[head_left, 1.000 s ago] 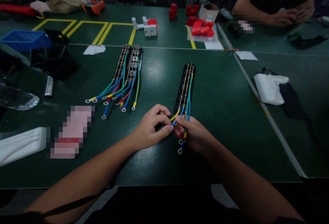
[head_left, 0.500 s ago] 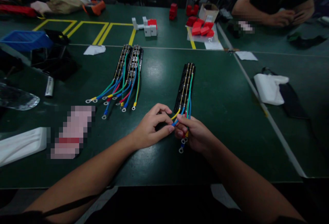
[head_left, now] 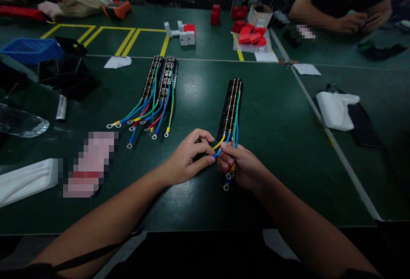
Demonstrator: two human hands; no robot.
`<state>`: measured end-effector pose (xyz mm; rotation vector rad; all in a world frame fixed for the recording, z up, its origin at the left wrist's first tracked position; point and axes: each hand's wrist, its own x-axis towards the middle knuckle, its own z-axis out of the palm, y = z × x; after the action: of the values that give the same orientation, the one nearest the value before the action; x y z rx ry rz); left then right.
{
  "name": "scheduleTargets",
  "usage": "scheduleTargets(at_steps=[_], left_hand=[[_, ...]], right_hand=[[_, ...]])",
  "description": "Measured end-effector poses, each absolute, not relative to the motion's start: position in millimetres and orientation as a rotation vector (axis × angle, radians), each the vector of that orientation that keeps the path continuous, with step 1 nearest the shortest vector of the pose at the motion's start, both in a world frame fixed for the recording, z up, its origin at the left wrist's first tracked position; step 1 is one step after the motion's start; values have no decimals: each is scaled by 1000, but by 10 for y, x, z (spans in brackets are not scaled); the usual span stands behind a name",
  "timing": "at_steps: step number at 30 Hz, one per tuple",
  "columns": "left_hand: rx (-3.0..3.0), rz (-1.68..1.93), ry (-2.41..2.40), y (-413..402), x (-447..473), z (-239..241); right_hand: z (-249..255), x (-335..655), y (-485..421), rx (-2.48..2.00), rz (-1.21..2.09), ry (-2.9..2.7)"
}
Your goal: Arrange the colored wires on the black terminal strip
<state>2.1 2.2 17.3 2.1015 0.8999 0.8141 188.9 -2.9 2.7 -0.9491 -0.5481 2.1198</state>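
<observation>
A long black terminal strip point(head_left: 231, 104) lies in the middle of the green table, with coloured wires point(head_left: 235, 121) running down it toward me. My left hand point(head_left: 187, 157) pinches a yellow and a blue wire at the strip's near end. My right hand point(head_left: 243, 166) is closed round the bundle of wire ends, whose ring terminals point(head_left: 226, 186) hang out below the fingers. The two hands touch at the fingertips.
Two more wired strips point(head_left: 160, 82) lie to the left, their wires fanned out. A white block point(head_left: 27, 179) and a blue bin point(head_left: 30, 50) sit far left. Red parts point(head_left: 251, 33) lie at the back. Another person's hands point(head_left: 355, 21) rest at top right. White cloth point(head_left: 335, 108) lies right.
Almost nothing has moved. My right hand has crept slightly up the wire bundle and my left fingers have shifted a little on the yellow wire.
</observation>
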Motion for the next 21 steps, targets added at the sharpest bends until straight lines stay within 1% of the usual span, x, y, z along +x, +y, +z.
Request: scheduleTargets(at_steps=[10, 21], left_hand=[[2123, 915, 881, 18, 32, 175], [2175, 877, 871, 29, 28, 198]], right_hand=[[46, 1850, -43, -1006, 2088, -587], [35, 1860, -51, -995, 2081, -595]])
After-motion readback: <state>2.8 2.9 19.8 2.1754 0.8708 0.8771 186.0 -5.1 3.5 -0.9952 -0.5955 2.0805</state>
